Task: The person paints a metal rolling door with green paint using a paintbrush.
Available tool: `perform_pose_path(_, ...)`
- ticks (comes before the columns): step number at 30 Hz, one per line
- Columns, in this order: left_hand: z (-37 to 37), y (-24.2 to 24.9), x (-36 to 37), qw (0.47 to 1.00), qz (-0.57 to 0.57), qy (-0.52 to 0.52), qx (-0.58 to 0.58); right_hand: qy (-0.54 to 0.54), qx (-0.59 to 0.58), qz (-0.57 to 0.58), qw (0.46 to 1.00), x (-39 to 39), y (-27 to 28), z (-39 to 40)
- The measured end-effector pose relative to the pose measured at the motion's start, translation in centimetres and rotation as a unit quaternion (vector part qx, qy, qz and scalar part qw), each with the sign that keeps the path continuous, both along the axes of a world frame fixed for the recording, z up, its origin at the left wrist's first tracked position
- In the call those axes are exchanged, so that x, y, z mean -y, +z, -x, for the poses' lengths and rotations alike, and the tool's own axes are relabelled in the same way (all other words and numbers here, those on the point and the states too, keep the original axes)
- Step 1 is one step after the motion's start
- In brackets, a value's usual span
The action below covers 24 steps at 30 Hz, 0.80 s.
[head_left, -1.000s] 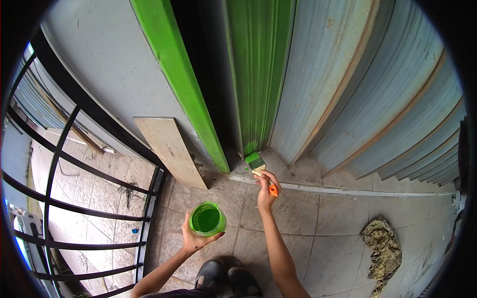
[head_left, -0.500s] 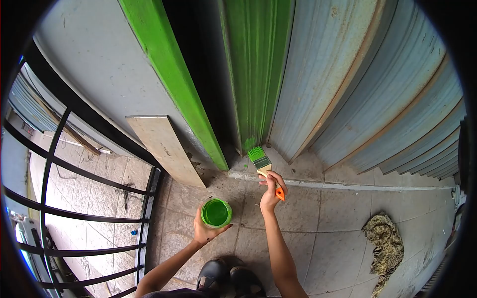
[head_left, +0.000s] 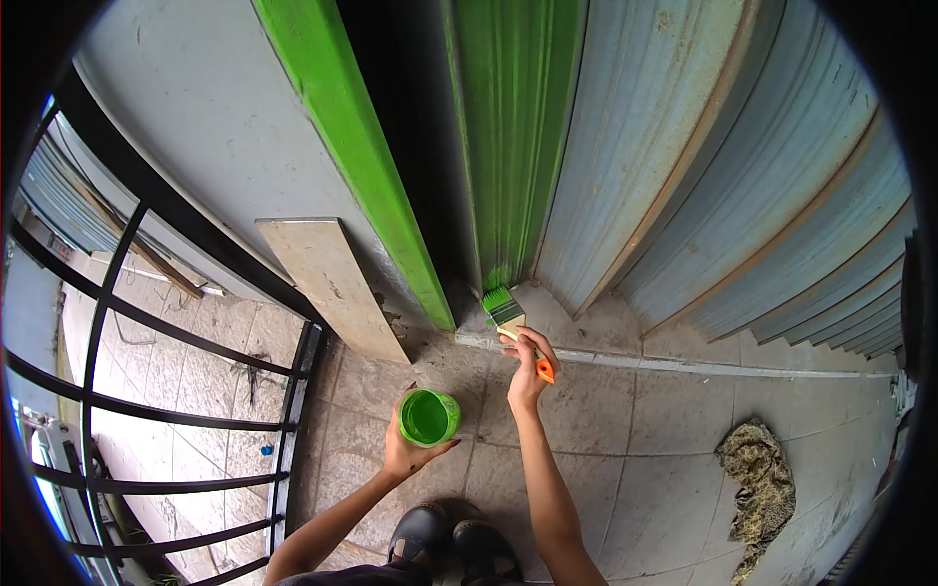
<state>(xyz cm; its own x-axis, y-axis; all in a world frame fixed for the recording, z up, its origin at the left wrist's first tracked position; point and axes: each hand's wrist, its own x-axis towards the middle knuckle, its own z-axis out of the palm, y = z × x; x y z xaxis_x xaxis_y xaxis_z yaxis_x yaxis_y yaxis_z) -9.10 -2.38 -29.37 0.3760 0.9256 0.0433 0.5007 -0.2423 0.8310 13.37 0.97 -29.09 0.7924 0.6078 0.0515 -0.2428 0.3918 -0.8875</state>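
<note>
My left hand (head_left: 408, 451) is wrapped round an open jar of green paint (head_left: 429, 418), held upright above the floor tiles. In my right hand (head_left: 529, 369) is a paintbrush (head_left: 507, 313) with a pale handle, an orange tip and green-coated bristles. The bristles are at the foot of a green-painted panel (head_left: 518, 146) of the corrugated metal; whether they touch it is hard to tell. Left of that panel, beyond a dark gap, stands a bright green post (head_left: 357, 146).
Unpainted grey-blue corrugated panels (head_left: 640, 146) run off to the right. A board (head_left: 332, 288) leans at the left, beside a black metal grille (head_left: 186, 425). A patterned cloth (head_left: 760, 488) lies on the floor at the right. My dark shoes (head_left: 422, 535) show below.
The brush and my right hand have shifted slightly left. The camera view has moved a little. Both hands keep their hold.
</note>
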Motion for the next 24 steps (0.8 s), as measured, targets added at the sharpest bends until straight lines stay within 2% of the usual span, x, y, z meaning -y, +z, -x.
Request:
perform_pose_path(2,-0.1,0.1,0.0,1.000,0.006,0.003,0.009,-0.006,0.010,-0.043,0.999,0.6,1.0,-0.3)
perform_pose_path(3,-0.1,0.1,0.1,1.000,0.008,0.007,0.019,-0.027,0.028,-0.028,0.999,0.7,1.0,-0.3)
perform_pose_path(5,-0.2,0.3,0.0,1.000,0.003,0.008,0.023,-0.029,0.007,0.030,0.999,0.1,-1.0,-0.6)
perform_pose_path(7,-0.1,0.3,0.1,1.000,-0.006,0.006,0.009,-0.022,-0.026,0.059,0.998,-0.5,-0.4,-0.3)
perform_pose_path(11,0.1,0.0,0.2,1.000,0.013,0.005,0.016,-0.004,0.021,0.001,1.000,-1.2,2.7,0.2)
perform_pose_path(15,0.2,-0.6,0.1,0.999,0.018,0.006,0.030,-0.048,0.041,-0.125,0.990,-0.6,7.9,-0.5)
perform_pose_path(18,0.2,-0.6,0.4,0.999,0.028,0.010,0.035,-0.031,0.034,-0.154,0.987,-1.0,8.1,-1.0)
perform_pose_path(24,0.4,-0.6,0.2,1.000,0.023,0.008,0.000,-0.020,0.016,-0.034,0.999,-0.1,-0.8,-0.3)
